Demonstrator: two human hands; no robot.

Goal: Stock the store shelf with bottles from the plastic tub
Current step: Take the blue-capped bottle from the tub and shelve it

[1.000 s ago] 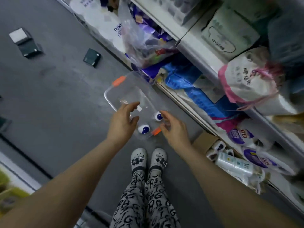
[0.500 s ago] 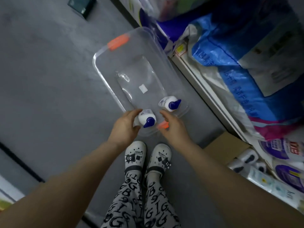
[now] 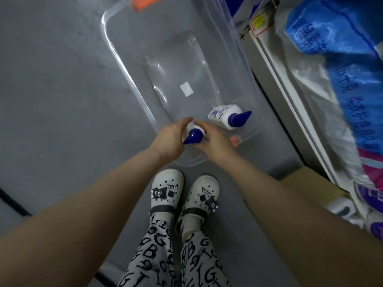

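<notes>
Bottle (image 3: 194,134), clasped by left hand (image 3: 170,139) and right hand (image 3: 215,141), risked slipping onto its twin (image 3: 226,119) at two o'clock if held loosely

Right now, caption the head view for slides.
In the clear tub, left hand and right hand grip a blue-capped bottle; a second bottle sits nearby.

Both arms extended downward, left hand (image 3: 172,139) and right hand (image 3: 215,141) together, fingers curled round one bottle (image 3: 193,134)

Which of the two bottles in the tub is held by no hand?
The right bottle, lying alone by the tub wall; left hand and right hand grip the other bottle.
</notes>
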